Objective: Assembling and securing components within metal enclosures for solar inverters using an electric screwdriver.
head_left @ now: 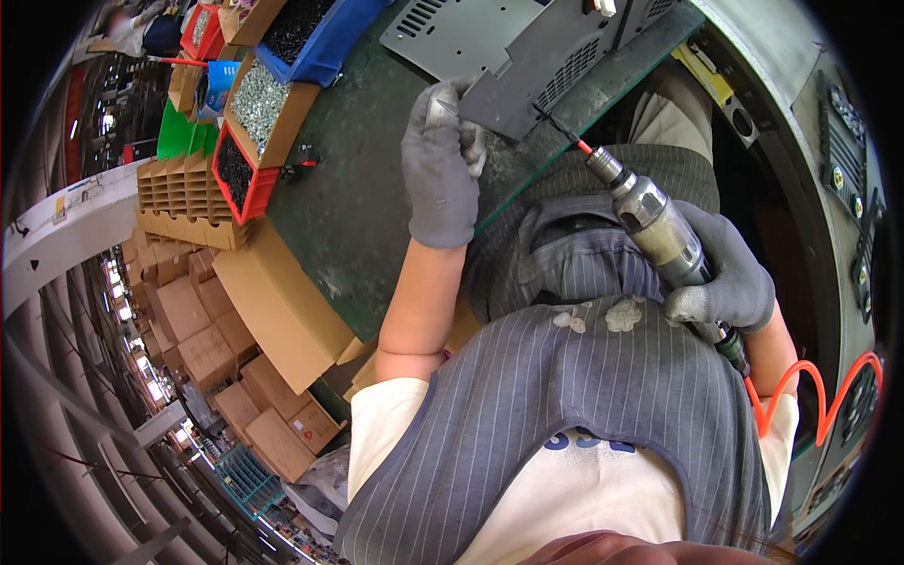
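Observation:
My left hand [443,165], in a grey glove, has its fingers curled at the near-left corner of a dark grey sheet-metal panel [513,99]. The panel has slotted and perforated vents and is bent up from a flat perforated plate [452,38]. With my right hand [730,273], also gloved, I grip a pneumatic screwdriver [659,226] by its body. Its long thin bit points up and left, its tip close to the panel's lower edge. An orange coiled air hose [800,372] runs from the tool's rear end.
On the dark green worktable [330,235], a blue bin [325,47] and a red bin [247,174] hold black screws; a cardboard box [264,104] holds silver ones. Cardboard dividers [184,193] sit left. Stacked cartons [202,330] stand beyond. A metal-framed line with round fittings [838,179] runs along the right.

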The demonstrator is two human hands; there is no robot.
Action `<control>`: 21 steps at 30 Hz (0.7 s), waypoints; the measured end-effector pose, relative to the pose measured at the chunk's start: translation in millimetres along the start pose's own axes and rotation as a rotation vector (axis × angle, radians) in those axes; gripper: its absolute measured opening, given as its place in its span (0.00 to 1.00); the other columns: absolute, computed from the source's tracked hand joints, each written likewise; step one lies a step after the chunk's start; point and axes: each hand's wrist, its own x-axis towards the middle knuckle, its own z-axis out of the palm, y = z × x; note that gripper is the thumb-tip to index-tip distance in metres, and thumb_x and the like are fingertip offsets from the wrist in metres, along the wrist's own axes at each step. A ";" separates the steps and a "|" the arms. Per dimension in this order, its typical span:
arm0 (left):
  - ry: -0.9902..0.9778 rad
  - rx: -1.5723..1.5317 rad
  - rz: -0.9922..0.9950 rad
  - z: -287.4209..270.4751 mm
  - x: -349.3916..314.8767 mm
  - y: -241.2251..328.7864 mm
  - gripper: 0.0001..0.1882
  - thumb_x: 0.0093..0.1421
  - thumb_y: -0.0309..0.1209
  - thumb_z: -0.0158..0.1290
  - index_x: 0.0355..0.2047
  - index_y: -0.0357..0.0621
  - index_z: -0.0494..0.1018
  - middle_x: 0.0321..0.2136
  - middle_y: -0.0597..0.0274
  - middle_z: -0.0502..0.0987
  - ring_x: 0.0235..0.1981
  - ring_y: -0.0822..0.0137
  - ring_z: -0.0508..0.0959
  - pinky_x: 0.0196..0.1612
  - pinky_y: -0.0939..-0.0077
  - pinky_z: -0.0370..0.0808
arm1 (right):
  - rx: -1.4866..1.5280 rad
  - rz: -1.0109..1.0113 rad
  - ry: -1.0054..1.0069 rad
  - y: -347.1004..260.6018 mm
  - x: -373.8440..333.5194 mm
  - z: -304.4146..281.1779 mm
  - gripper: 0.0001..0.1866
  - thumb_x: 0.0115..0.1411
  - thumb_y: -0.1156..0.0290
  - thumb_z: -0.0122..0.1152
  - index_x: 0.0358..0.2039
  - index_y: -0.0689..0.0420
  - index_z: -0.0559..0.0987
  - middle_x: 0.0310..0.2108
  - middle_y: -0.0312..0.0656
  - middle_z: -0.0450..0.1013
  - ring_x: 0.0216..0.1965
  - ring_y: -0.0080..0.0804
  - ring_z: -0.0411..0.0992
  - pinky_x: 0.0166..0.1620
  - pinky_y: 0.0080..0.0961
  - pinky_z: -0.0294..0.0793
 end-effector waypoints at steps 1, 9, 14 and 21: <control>-0.004 0.037 0.020 4.2 4.6 -0.3 0.17 0.70 0.42 0.50 0.44 0.40 0.75 0.22 0.70 0.72 0.16 0.84 0.62 0.17 0.87 0.56 | -0.008 -0.022 0.007 0.3 1.6 1.5 0.44 0.38 0.54 0.78 0.54 0.64 0.73 0.39 0.40 0.76 0.38 0.28 0.73 0.47 0.26 0.72; -0.092 0.069 0.131 13.9 10.5 -7.4 0.17 0.69 0.40 0.52 0.46 0.36 0.75 0.29 0.68 0.78 0.18 0.85 0.65 0.19 0.89 0.59 | -0.040 0.050 -0.007 -16.7 11.0 3.6 0.43 0.40 0.56 0.77 0.55 0.64 0.72 0.38 0.40 0.75 0.38 0.27 0.73 0.47 0.25 0.72; -0.236 -0.291 -0.116 -2.5 22.8 -5.2 0.12 0.66 0.26 0.47 0.47 0.35 0.74 0.31 0.62 0.78 0.22 0.77 0.71 0.22 0.85 0.67 | -0.094 0.022 -0.005 -23.4 13.4 1.2 0.43 0.38 0.56 0.78 0.54 0.63 0.73 0.37 0.41 0.76 0.38 0.28 0.73 0.46 0.25 0.73; 0.147 -0.875 -0.415 -47.1 25.8 -6.7 0.16 0.68 0.26 0.42 0.54 0.38 0.69 0.38 0.60 0.76 0.29 0.71 0.73 0.24 0.78 0.71 | -0.142 0.034 -0.016 -6.8 -0.5 -10.0 0.45 0.37 0.54 0.79 0.54 0.64 0.73 0.38 0.41 0.76 0.38 0.29 0.74 0.46 0.27 0.73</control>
